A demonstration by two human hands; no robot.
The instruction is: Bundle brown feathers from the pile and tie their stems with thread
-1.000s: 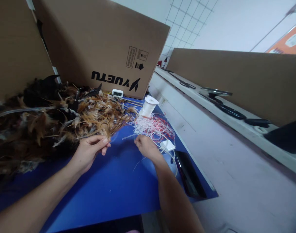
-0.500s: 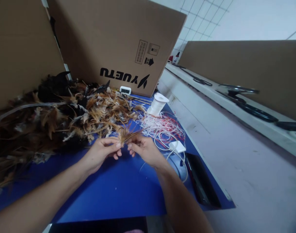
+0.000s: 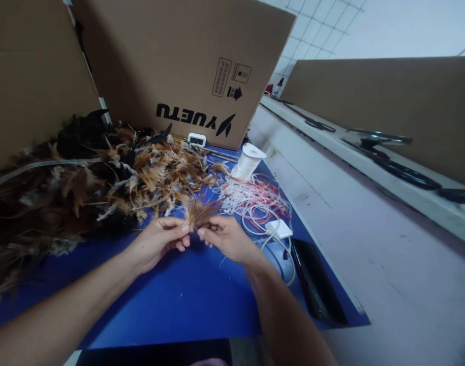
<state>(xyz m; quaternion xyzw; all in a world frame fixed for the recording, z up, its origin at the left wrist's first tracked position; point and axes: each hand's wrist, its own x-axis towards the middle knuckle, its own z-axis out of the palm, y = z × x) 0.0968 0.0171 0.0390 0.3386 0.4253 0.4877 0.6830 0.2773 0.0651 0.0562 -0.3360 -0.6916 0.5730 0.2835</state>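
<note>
Thumb and fingers of my left hand (image 3: 164, 239) pinch the base of a small bunch of brown feathers (image 3: 193, 209), whose tips fan upward. Just right of it, my right hand (image 3: 225, 236) has its thumb and forefinger pressed together beside the feather base. A brown feather strand reaches over its fingers, but what sits between the fingertips is too small to make out. Left of and behind the hands lies a large heap of brown and black feathers (image 3: 159, 168).
A white spool (image 3: 248, 161) stands behind tangled white and red strings (image 3: 255, 195). Right of my right hand are a white square block with a cable (image 3: 278, 229) and a black object (image 3: 318, 282). Cardboard (image 3: 179, 61) stands at the back of the blue table (image 3: 171, 310).
My right hand has moved slightly left, closer to the feather base. My left hand stays almost still, holding the bunch.
</note>
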